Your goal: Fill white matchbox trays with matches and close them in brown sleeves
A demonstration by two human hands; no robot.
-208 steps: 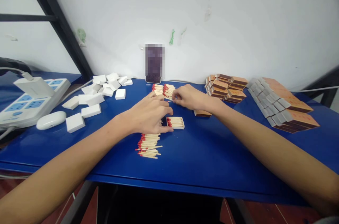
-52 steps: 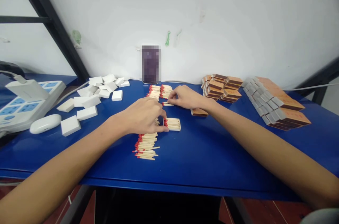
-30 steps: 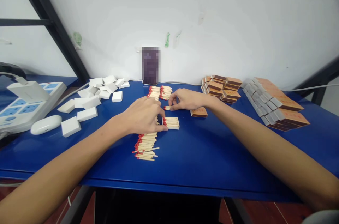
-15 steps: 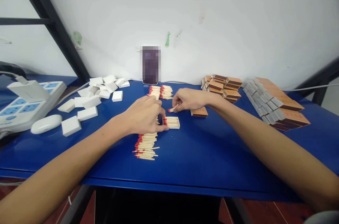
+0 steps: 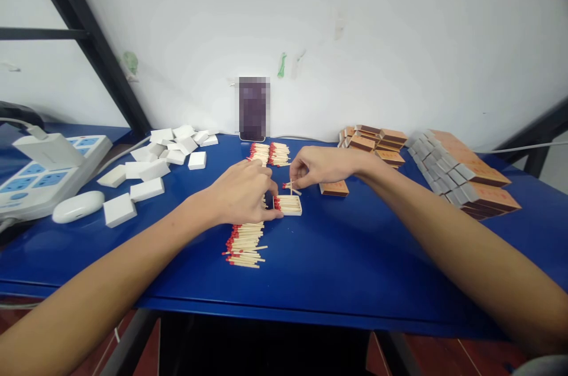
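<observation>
A small white matchbox tray [image 5: 290, 205] filled with red-tipped matches lies at the middle of the blue table. My left hand [image 5: 246, 192] grips its left end between thumb and fingers, over a long row of matches [image 5: 246, 241]. Just above the tray, my right hand [image 5: 306, 170] pinches a match [image 5: 291, 187] that points downward. A few loose matches [image 5: 296, 192] lie under its fingertips. To the right of the tray is an orange matchbox sleeve [image 5: 334, 188].
White trays [image 5: 148, 170] are scattered on the left, near a white case [image 5: 78, 206] and a power strip [image 5: 48, 180]. A phone [image 5: 252, 109] leans on the wall. Orange sleeves [image 5: 373, 142] and stacked matchboxes [image 5: 465, 174] stand on the right.
The match in my right hand has turned from nearly flat to upright, and loose matches now show on the table beneath the fingers. My left hand stays on the tray.
</observation>
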